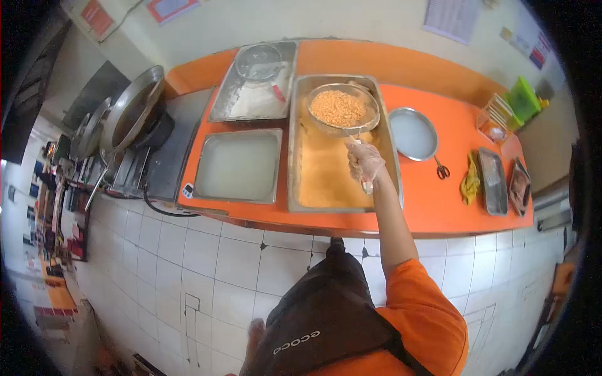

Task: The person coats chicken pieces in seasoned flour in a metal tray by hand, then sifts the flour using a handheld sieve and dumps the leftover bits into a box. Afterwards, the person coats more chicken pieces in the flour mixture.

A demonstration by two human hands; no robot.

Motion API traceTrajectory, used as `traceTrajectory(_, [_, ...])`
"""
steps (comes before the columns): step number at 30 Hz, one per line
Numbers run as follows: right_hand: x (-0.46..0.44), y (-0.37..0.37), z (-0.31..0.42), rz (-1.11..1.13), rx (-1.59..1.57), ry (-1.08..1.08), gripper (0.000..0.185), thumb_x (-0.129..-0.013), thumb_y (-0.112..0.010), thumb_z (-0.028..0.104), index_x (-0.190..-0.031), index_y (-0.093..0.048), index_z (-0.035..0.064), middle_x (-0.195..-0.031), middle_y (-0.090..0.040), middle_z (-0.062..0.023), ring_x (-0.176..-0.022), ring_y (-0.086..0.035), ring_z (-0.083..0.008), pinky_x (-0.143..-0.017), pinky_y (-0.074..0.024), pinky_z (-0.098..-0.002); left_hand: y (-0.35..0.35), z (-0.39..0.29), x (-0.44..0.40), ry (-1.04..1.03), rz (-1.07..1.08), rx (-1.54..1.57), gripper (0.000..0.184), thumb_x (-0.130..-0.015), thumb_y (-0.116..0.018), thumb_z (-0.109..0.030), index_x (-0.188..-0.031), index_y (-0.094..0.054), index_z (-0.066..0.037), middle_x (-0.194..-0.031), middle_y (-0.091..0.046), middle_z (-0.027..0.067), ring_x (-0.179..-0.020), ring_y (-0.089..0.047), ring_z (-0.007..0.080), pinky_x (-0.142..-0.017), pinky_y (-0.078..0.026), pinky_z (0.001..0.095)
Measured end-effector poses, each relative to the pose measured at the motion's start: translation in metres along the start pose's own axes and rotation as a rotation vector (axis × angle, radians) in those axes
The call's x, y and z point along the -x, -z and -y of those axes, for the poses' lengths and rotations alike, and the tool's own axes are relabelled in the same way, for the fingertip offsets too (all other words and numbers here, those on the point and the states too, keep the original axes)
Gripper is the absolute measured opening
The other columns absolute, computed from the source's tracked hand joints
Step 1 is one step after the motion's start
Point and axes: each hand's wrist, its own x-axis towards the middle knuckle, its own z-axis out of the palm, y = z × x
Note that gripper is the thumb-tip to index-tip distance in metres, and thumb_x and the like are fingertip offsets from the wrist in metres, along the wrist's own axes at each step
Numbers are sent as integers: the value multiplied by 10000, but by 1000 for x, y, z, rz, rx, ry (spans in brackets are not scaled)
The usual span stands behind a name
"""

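Observation:
My right hand (365,164), in a clear plastic glove, is closed around the handle of a round mesh strainer (313,125). Orange-yellow crumbs (338,108) lie heaped in the strainer. It is over the far part of a deep steel tray (293,169), whose bottom is covered with fine yellow-orange powder (323,172). Whether the strainer rests on the powder or hangs just above it, I cannot tell. My left hand (256,332) hangs low beside the dark apron, away from the counter, and its fingers are too blurred to make out.
To the left stand a tray of cloudy liquid (238,166), a tray of white flour (251,103) with another strainer, and a timer (188,190). A wok (135,113) stands farther left. On the right are a round pan (412,133), scissors (443,169), a yellow cloth (470,178) and a metal tray (493,182).

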Motion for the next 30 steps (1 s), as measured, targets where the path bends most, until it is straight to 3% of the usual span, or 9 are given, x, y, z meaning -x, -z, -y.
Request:
traceTrajectory(5, [103, 22, 5, -50, -70, 98, 206, -884, -596, 232, -979, -494, 79, -527, -382, 33, -332, -322, -67, -282, -251, -230, 63, -2, -28, -134, 124, -303, 97, -736, -562, -96, -791, -553, -16, -829, -553, 196, -835, -528, 376, -760, -421, 459])
traceTrajectory(9, [217, 62, -5, -139, -210, 237, 282, -874, -595, 196, -1082, -506, 28, -568, -410, 22, -337, -323, -54, -286, -239, -206, 43, 80, -52, -670, -194, -447, 145, -754, -576, -106, -860, -561, -8, -910, -577, 187, -902, -535, 373, -839, -430, 451])
traceTrajectory(10, [247, 73, -7, -175, -251, 279, 297, -871, -594, 186, -1101, -506, 18, -578, -416, 20, -338, -323, -51, -286, -237, -200, 62, 52, -58, -247, 221, -382, 159, -771, -579, -104, -893, -568, -2, -952, -586, 192, -924, -539, 374, -853, -434, 445])
traceTrajectory(16, [426, 122, -47, -789, -144, 293, 287, -852, -572, 142, -1096, -510, 4, -585, -388, 33, -357, -319, -36, -297, -239, -189, 59, 43, -103, -815, 422, -344, 126, -825, -551, -107, -901, -558, -6, -942, -588, 190, -930, -542, 359, -824, -449, 438])
traceTrajectory(18, [476, 160, -90, -994, -58, 314, 272, -850, -580, 155, -1075, -515, 16, -585, -392, 33, -354, -314, -40, -294, -240, -201, 53, 30, -119, -798, 323, -529, 117, -866, -552, -147, -900, -556, -35, -859, -583, 133, -822, -568, 283, -713, -490, 398])
traceTrajectory(22, [575, 252, -203, -1153, 514, 492, 214, -846, -591, 174, -994, -516, 39, -582, -415, 26, -369, -337, -57, -315, -279, -231, 33, -13, -167, -57, 639, 45, 98, -892, -527, -171, -918, -540, -77, -753, -518, 32, -647, -516, 148, -559, -483, 306])
traceTrajectory(24, [619, 272, -230, -1233, 308, 255, 171, -846, -589, 171, -945, -511, 55, -581, -441, 12, -437, -401, -72, -388, -339, -234, 43, -88, -141, 164, 532, 398, 89, -893, -514, -174, -926, -522, -92, -721, -479, -4, -589, -473, 101, -510, -464, 272])
traceTrajectory(27, [655, 284, -234, -1443, -161, 24, 143, -829, -594, 160, -898, -518, 61, -577, -465, -10, -529, -476, -108, -475, -403, -250, 37, -147, -127, 95, 494, 230, 108, -892, -500, -178, -955, -506, -90, -711, -477, -8, -579, -466, 105, -512, -457, 267])
traceTrajectory(30, [693, 363, -331, -1293, 1542, -113, 119, -789, -577, 146, -832, -537, 42, -570, -493, -62, -570, -518, -203, -515, -442, -322, 31, -185, -114, 185, 523, 48, 147, -904, -504, -187, -1015, -519, -91, -752, -499, 4, -629, -492, 107, -521, -456, 262])
